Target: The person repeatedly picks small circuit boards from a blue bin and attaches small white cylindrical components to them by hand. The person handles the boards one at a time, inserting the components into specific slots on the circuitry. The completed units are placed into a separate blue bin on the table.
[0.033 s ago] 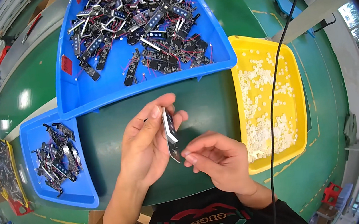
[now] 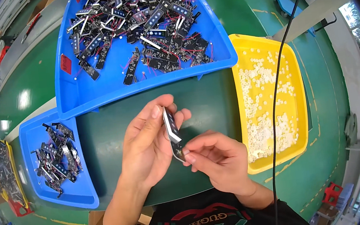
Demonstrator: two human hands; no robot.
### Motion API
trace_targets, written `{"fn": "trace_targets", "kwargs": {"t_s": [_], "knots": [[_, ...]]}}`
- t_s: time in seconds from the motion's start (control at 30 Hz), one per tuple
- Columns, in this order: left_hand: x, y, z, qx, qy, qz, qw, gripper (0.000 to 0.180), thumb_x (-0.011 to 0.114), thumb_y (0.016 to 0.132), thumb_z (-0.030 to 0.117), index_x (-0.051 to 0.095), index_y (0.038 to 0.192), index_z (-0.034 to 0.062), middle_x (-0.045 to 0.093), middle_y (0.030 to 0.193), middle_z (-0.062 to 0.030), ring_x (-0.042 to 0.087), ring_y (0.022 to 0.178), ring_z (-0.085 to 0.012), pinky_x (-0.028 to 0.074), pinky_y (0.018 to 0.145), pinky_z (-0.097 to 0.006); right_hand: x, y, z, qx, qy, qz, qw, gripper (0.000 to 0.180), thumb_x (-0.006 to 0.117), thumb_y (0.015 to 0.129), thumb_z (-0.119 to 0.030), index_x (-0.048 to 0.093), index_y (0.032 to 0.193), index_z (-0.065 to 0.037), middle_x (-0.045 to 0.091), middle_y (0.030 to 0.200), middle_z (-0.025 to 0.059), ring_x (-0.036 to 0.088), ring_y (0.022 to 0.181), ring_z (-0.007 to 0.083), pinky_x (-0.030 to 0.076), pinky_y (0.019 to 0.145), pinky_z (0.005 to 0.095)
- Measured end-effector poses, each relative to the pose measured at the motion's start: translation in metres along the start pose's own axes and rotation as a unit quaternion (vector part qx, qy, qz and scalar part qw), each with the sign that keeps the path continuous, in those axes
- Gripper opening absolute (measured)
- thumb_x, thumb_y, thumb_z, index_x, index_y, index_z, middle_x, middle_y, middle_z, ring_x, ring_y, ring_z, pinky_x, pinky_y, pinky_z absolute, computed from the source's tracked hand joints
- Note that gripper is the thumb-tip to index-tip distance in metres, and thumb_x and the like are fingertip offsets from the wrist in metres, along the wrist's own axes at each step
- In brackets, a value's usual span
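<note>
My left hand holds a narrow black circuit board upright and slightly tilted, its upper part between thumb and fingers. A white strip runs along the board, with pale square spots beside it. My right hand is closed in a pinch at the board's lower end, thumb and index fingertips against its edge. Whatever lies between those fingertips is too small to make out. Both hands are above the dark green tabletop.
Beyond my hands, a large blue bin holds piled circuit boards with red wires. A smaller blue bin on the left holds more. At right stands a yellow tray of small white rings. A black cable hangs before it.
The board's lower end has swung slightly to the right. My right fingertips, a little apart from it before, now meet its edge.
</note>
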State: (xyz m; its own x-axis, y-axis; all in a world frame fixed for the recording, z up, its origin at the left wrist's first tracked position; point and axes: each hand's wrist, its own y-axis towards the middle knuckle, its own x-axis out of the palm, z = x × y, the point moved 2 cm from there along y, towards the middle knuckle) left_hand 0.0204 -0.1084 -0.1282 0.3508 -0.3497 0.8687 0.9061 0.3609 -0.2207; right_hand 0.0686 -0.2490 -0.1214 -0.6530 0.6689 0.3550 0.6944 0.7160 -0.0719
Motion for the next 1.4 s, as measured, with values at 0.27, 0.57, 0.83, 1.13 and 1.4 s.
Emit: {"fn": "trace_targets", "kwargs": {"t_s": [0.27, 0.57, 0.83, 1.13, 1.4], "knots": [[-0.002, -0.003, -0.006, -0.037, -0.190, -0.053, 0.980, 0.015, 0.045, 0.099, 0.015, 0.053, 0.106, 0.0037, 0.055, 0.102, -0.0131, 0.058, 0.109, -0.0270, 0.051, 0.095, -0.031, 0.003, 0.006, 0.004, -0.199, -0.156, 0.022, 0.967, 0.019, 0.068, 0.080, 0.010, 0.065, 0.099, 0.005, 0.062, 0.095, 0.0115, 0.062, 0.073, 0.0117, 0.050, 0.061, 0.0211], [-0.001, -0.004, -0.006, 0.016, -0.145, -0.109, 0.983, 0.014, 0.046, 0.098, 0.016, 0.052, 0.105, 0.0051, 0.052, 0.103, -0.0103, 0.052, 0.111, -0.0282, 0.049, 0.088, -0.037, 0.004, 0.005, 0.012, -0.082, 0.065, -0.013, 0.994, 0.016, 0.063, 0.084, 0.009, 0.062, 0.099, 0.005, 0.059, 0.103, 0.0155, 0.062, 0.071, 0.0136, 0.050, 0.054, 0.0213], [0.000, -0.006, -0.005, 0.009, -0.102, -0.126, 0.987, 0.013, 0.044, 0.098, 0.014, 0.052, 0.103, 0.0058, 0.051, 0.103, -0.0084, 0.055, 0.110, -0.0267, 0.051, 0.085, -0.035, 0.001, 0.003, 0.011, -0.037, 0.145, -0.005, 0.989, 0.015, 0.062, 0.086, 0.007, 0.059, 0.101, 0.005, 0.063, 0.100, 0.0171, 0.063, 0.068, 0.0142, 0.050, 0.052, 0.0217], [0.010, -0.008, -0.011, -0.018, -0.062, -0.135, 0.989, 0.009, 0.056, 0.091, 0.013, 0.049, 0.091, 0.0062, 0.050, 0.099, -0.0115, 0.056, 0.104, -0.0324, 0.050, 0.084, -0.039, -0.002, 0.005, 0.011, -0.018, 0.253, 0.054, 0.966, 0.018, 0.057, 0.082, 0.014, 0.050, 0.091, -0.001, 0.063, 0.093, 0.0149, 0.061, 0.070, 0.0145, 0.044, 0.050, 0.0220], [0.029, -0.028, 0.017, 0.080, 0.128, -0.072, 0.986, 0.019, 0.061, 0.088, 0.017, 0.048, 0.082, 0.0048, 0.046, 0.089, -0.0103, 0.061, 0.087, -0.0283, 0.049, 0.077, -0.035, -0.007, -0.005, -0.019, 0.018, -0.054, -0.032, 0.998, 0.023, 0.068, 0.084, -0.001, 0.059, 0.104, 0.000, 0.064, 0.088, 0.0062, 0.062, 0.067, 0.0091, 0.048, 0.055, 0.0207]]}}
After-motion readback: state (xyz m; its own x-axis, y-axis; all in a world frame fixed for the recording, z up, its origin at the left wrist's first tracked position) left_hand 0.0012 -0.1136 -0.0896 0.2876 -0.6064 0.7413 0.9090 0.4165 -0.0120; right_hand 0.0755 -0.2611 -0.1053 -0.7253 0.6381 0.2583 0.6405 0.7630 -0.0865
